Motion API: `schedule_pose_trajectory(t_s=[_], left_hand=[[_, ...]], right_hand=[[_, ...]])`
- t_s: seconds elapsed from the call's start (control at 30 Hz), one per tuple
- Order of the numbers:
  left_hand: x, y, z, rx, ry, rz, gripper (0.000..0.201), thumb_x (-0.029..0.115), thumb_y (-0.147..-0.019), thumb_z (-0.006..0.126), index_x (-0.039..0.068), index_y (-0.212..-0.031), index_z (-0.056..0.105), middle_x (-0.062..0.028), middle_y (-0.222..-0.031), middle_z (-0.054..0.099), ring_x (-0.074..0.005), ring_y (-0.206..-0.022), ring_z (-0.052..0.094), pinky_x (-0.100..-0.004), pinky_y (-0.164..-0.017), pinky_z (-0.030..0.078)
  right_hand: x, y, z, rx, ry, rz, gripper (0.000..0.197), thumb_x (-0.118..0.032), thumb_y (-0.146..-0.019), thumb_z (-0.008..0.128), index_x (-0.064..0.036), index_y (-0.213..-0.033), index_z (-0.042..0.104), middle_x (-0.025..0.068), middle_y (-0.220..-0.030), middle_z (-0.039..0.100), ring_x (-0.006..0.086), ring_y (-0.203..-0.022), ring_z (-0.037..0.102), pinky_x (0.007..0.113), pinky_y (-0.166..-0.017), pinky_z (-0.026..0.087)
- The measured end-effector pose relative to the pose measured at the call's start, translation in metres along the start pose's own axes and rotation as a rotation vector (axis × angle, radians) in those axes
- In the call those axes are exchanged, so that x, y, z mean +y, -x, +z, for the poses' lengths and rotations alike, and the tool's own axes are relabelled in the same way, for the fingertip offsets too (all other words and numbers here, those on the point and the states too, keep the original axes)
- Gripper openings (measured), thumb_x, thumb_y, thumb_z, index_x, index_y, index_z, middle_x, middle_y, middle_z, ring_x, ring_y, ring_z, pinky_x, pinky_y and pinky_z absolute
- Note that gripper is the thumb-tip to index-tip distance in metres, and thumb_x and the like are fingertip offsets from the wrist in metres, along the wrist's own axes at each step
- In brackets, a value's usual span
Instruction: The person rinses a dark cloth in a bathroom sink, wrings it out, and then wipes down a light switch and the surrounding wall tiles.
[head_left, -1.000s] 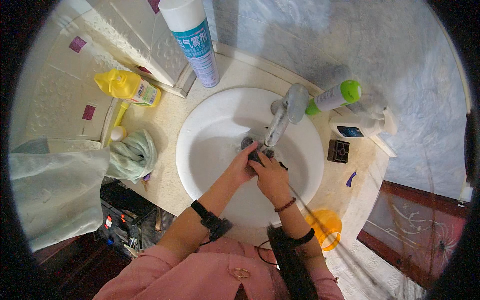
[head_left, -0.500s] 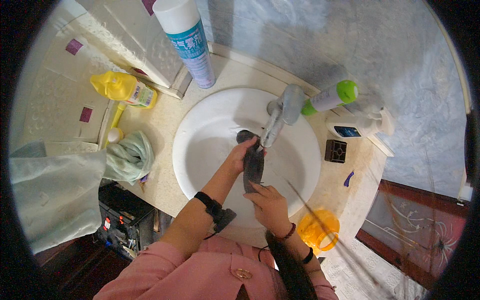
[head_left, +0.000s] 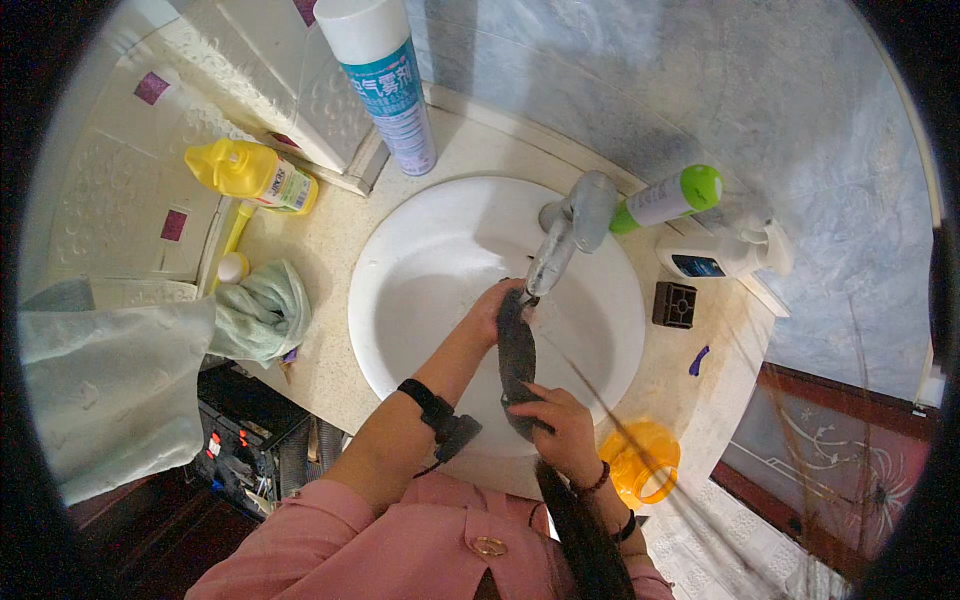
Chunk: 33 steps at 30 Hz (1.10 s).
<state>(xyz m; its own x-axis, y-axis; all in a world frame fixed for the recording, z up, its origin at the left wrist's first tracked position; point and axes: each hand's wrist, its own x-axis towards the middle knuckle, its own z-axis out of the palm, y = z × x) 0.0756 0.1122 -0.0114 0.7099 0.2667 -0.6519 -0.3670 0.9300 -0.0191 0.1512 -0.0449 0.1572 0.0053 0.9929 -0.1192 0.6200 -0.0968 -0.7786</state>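
Observation:
A dark grey sock (head_left: pixel 517 350) hangs stretched lengthwise between my hands over the white washbasin (head_left: pixel 378 270). My left hand (head_left: pixel 492 312) is closed around its upper end, right under the mouth of the metal tap (head_left: pixel 558 252). Water seems to run onto the cloth there. Lower down, near the basin's front rim, my right hand (head_left: pixel 562 428) pinches the other end between thumb and fingers. The sock's very tip is hidden by my left hand.
A tall spray can (head_left: pixel 390 100) stands behind the basin, a yellow bottle (head_left: pixel 262 180) at left beside a pale green cloth (head_left: pixel 262 312). To the right are a green-capped can (head_left: pixel 670 198), a white spray bottle (head_left: pixel 720 252), a black square block (head_left: pixel 674 304) and an orange container (head_left: pixel 640 462).
The sock has shifted slightly right and down. Its end that stuck out above my left hand no longer shows. My right hand has moved a little lower and right along the cloth.

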Motion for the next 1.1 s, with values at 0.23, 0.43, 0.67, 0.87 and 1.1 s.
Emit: schedule_pose_trajectory(t_s=[0.23,0.43,0.67,0.87,1.1], left_hand=[[-0.009,0.003,-0.005,0.094,-0.095,0.107,0.015,0.019,-0.080,0.052,0.004,-0.079,0.053,-0.0073,-0.063,0.051,-0.0200,-0.049,0.051,-0.0304,-0.038,0.041],[-0.008,0.010,0.012,0.402,-0.289,0.203,0.025,0.027,-0.082,0.050,0.002,-0.080,0.052,-0.0078,-0.062,0.049,-0.0194,-0.049,0.050,-0.0304,-0.038,0.039],[0.008,0.043,0.011,-0.295,0.274,0.006,0.070,0.057,-0.078,0.044,-0.003,-0.114,0.042,-0.0206,-0.118,0.045,-0.0356,-0.108,0.044,-0.0496,-0.095,0.029],[-0.035,0.044,0.012,-0.210,0.130,0.001,0.050,0.035,-0.082,0.050,-0.006,-0.112,0.043,-0.0211,-0.111,0.050,-0.0316,-0.099,0.051,-0.0412,-0.087,0.040],[-0.012,0.020,0.017,0.143,-0.249,0.240,0.016,0.011,-0.080,0.050,-0.002,-0.088,0.051,-0.0119,-0.073,0.055,-0.0214,-0.068,0.057,-0.0329,-0.061,0.048]], right_hand=[[0.001,0.005,0.001,0.051,-0.017,0.003,0.037,0.007,-0.052,0.049,-0.0103,-0.082,0.064,0.0133,-0.100,0.059,0.0271,-0.078,0.057,0.032,-0.069,0.046],[0.002,0.007,-0.002,0.006,-0.003,0.059,0.039,0.006,-0.053,0.048,-0.0103,-0.084,0.064,0.0155,-0.100,0.058,0.0299,-0.083,0.056,0.034,-0.075,0.046],[0.012,-0.003,-0.008,0.200,-0.308,0.227,0.038,0.001,-0.060,0.054,-0.0104,-0.094,0.061,0.0164,-0.107,0.055,0.0281,-0.098,0.054,0.031,-0.083,0.043],[0.017,-0.017,0.005,0.235,-0.361,0.213,0.045,0.004,-0.056,0.044,-0.0075,-0.096,0.059,0.0174,-0.109,0.053,0.0301,-0.099,0.053,0.032,-0.085,0.041],[0.015,-0.014,0.015,0.103,-0.276,0.195,0.049,0.002,-0.060,0.044,-0.0049,-0.107,0.054,0.0192,-0.117,0.046,0.0298,-0.107,0.047,0.031,-0.091,0.036]])
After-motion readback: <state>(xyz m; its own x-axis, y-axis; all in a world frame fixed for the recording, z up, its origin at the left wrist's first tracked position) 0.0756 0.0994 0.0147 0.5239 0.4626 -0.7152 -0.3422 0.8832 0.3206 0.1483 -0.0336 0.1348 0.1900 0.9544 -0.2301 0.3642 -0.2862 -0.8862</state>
